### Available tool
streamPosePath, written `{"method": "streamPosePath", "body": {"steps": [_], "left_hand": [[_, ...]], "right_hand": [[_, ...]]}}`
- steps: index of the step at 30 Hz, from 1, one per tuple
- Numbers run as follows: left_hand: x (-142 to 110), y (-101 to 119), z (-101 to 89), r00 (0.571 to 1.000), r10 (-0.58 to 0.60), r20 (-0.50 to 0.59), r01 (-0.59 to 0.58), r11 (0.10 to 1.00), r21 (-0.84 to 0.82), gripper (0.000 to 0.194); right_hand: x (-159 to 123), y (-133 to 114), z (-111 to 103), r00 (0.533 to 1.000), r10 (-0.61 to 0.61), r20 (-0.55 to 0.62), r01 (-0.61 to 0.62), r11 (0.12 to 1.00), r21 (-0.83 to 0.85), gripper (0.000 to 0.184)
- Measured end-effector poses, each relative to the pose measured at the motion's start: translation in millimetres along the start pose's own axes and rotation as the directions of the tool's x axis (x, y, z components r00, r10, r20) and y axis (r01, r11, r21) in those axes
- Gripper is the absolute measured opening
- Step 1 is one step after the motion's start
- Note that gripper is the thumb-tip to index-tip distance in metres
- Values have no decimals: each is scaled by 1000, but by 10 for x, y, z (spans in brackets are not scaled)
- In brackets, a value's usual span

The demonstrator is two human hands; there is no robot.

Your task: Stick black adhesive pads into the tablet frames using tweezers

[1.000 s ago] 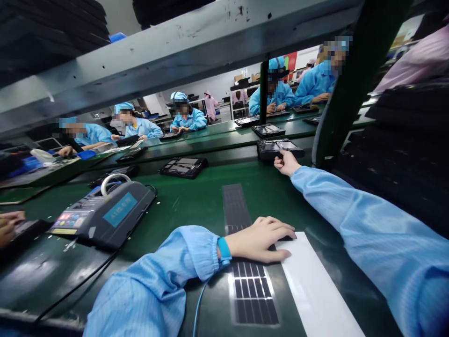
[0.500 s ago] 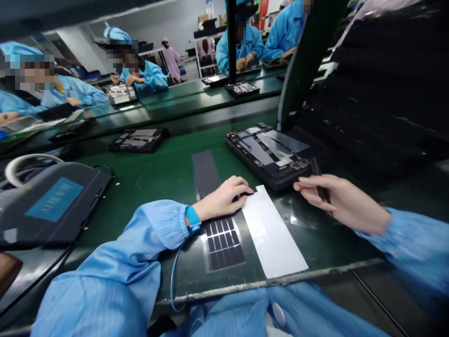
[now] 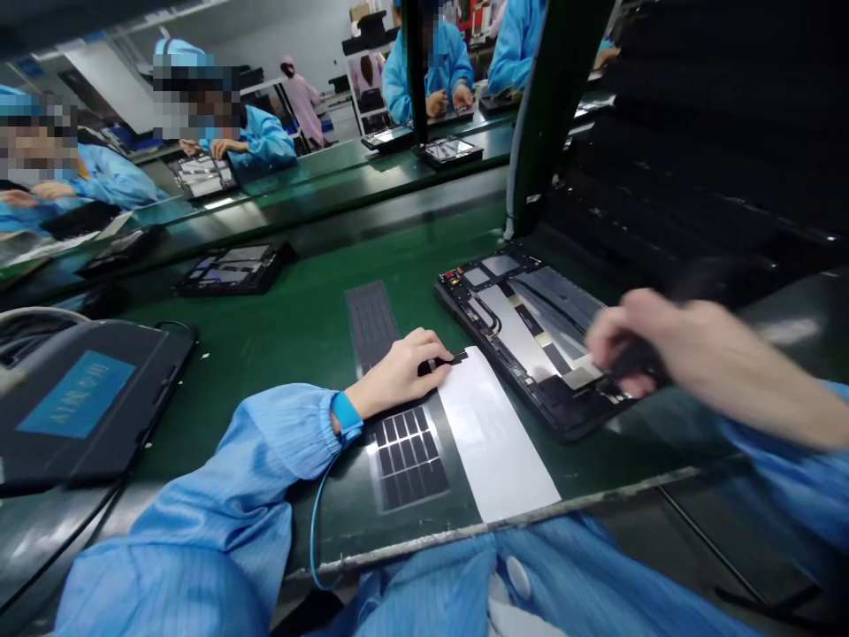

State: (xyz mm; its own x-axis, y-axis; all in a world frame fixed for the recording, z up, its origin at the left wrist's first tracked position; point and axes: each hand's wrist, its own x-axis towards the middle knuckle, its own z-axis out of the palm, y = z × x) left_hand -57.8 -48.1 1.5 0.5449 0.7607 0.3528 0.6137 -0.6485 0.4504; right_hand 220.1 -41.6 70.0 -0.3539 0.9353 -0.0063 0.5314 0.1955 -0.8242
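My left hand [image 3: 404,372] rests at the top end of a white paper strip [image 3: 500,442], thumb and index finger pinched on a small black strip [image 3: 457,358]. Part of a sheet of black rectangular stickers [image 3: 411,464] lies under my left wrist. To the right, an opened tablet [image 3: 531,327] lies with its inner parts showing. My right hand [image 3: 656,349], blurred by motion, is over the tablet's right end. Its fingers are curled round a dark slim tool [image 3: 637,358], smeared and partly hidden.
A dark grey case with a blue label [image 3: 76,394] stands at the left. Another opened tablet [image 3: 235,268] lies behind. A green post [image 3: 557,97] and a dark stack [image 3: 716,150] rise at the right. Co-workers [image 3: 431,71] sit beyond the bench. A blue wrist cord [image 3: 315,522] hangs from my left wrist.
The near tablet has turned and come closer to me. My right hand has moved up and onto its right end. My left hand keeps its place on the paper; the view has shifted slightly.
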Motion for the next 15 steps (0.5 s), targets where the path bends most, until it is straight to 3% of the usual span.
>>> {"method": "streamPosePath", "body": {"steps": [2, 5, 8, 15], "left_hand": [[2, 5, -4, 1000, -3, 0, 3, 1000, -8, 12], [6, 12, -13, 1000, -17, 2, 17, 999, -30, 9], [8, 15, -20, 1000, -22, 4, 22, 999, -44, 8], [15, 2, -20, 1000, -7, 21, 9, 998, -62, 9]], "right_hand": [[274, -115, 205, 964, -202, 172, 201, 979, 24, 45], [551, -139, 475, 853, -434, 289, 468, 882, -57, 26], [648, -52, 590, 828, -479, 291, 519, 851, -77, 18], [681, -8, 614, 815, -520, 256, 557, 824, -98, 11]]}}
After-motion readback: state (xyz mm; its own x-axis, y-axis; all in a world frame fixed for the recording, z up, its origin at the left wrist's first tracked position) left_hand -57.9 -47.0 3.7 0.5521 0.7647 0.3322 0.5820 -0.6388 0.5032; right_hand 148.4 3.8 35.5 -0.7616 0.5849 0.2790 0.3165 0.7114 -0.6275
